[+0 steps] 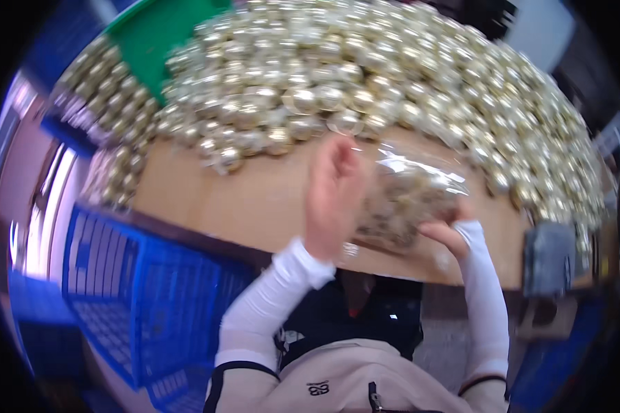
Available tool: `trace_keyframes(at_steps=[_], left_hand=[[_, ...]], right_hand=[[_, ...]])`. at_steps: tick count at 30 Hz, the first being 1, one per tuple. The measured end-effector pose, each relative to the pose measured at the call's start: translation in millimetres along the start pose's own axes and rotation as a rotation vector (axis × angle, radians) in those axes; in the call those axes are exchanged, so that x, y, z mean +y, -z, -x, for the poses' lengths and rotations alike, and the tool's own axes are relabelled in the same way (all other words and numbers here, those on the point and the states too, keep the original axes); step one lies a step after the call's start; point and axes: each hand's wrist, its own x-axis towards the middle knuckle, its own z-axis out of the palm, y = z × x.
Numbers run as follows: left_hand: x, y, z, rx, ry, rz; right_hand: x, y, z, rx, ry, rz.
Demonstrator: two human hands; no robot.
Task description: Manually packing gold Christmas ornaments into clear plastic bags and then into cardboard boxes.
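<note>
A clear, shiny plastic bag (410, 203) is tilted over the front of the table. Small brownish and pale contents show through it, too blurred to name. My right hand (450, 232) grips the bag at its right side, thumb across the near face and the other fingers hidden behind. Beside the bag's left edge, my left hand (334, 196) is raised and smeared by motion, so its finger shape is unclear. Beyond both hands lies a big heap of shiny pale-gold balls (303, 100), many of them in clear wrapping.
The brown tabletop (227, 199) curves in front of me. A green panel (155, 41) rises among the balls at the far left. Blue plastic crates (138, 296) stand left of the table, below its edge. At its right end sits a dark grey block-like object (550, 258).
</note>
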Motion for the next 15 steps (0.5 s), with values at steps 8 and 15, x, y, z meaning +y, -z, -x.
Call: trace_keyframes(at_steps=[8, 15], left_hand=[[41.2, 56.5, 60.6, 0.077, -0.199, -1.127], [145.4, 280.1, 18.5, 0.263, 0.061, -1.189]], right_hand=[[-25.4, -129.7, -29.4, -0.076, 0.09, -0.246], [-30.7, -148.3, -88.5, -0.739, 0.196, 0.335]])
